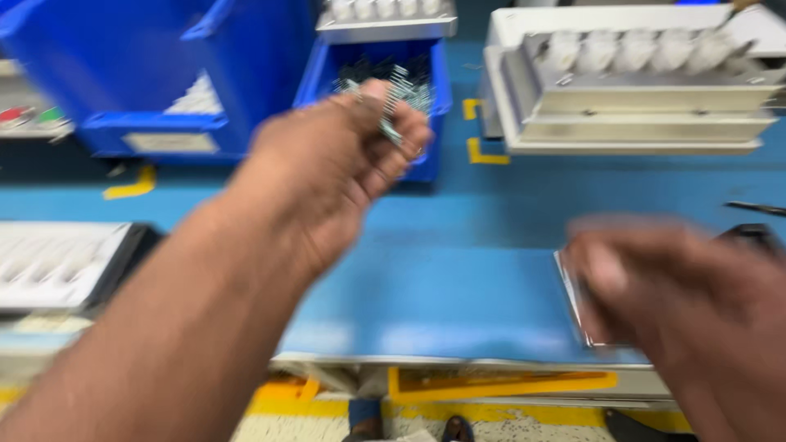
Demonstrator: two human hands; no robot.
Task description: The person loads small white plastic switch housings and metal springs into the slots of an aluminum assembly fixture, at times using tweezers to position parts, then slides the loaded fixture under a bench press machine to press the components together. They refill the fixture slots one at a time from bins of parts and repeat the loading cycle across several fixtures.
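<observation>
The left hand (340, 168) is raised over the blue desk (458, 286), just in front of a small blue bin (434, 98), with its fingers curled around a bunch of small metal springs or wire clips (393, 110). More of the same shiny parts lie loose in that bin behind it. They look light and thin, stiff enough to keep their shape but springy, and likely to snag on one another; a pinch between thumb and fingertips across the middle of the bundle seems the surest hold, since a loose grip could let single pieces slip out.

The right hand (679, 303) is low at the near right edge of the desk, badly blurred. It appears to touch or hold a flat metal plate (573, 303) by its edge, but I cannot tell whether the fingers are closed on it.

A large blue bin (147, 74) stands at the far left, and a pale grey moulded tray assembly (630, 82) sits at the far right.
</observation>
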